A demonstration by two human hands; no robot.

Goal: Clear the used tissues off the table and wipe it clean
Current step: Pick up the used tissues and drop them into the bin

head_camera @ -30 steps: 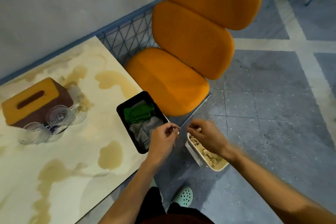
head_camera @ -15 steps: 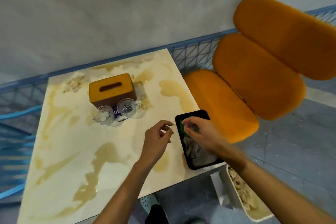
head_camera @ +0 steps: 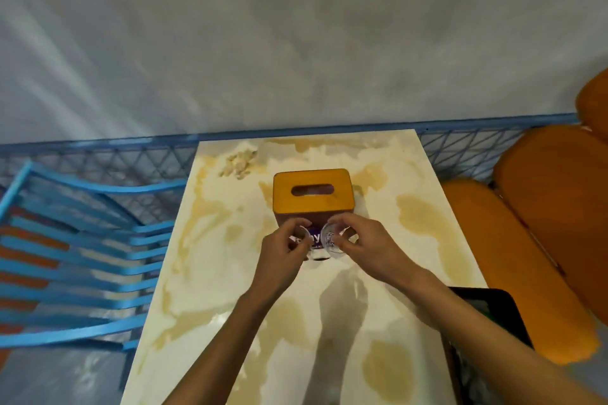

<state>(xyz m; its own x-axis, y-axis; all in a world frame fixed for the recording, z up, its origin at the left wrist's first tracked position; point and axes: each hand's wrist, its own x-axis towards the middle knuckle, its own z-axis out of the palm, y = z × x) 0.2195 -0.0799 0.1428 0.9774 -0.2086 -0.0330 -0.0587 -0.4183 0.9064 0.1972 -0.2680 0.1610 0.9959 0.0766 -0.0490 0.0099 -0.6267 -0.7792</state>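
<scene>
Tissues (head_camera: 239, 164) lie well beyond left hand (head_camera: 283, 255), which grips a glass (head_camera: 302, 236)

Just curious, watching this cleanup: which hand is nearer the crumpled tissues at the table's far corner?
Left. The left hand is in front of the tissues, slightly right; the right hand is farther to the right.

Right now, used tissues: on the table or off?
On: a crumpled wad lies at the far left corner of the table, beyond the tissue box.
</scene>
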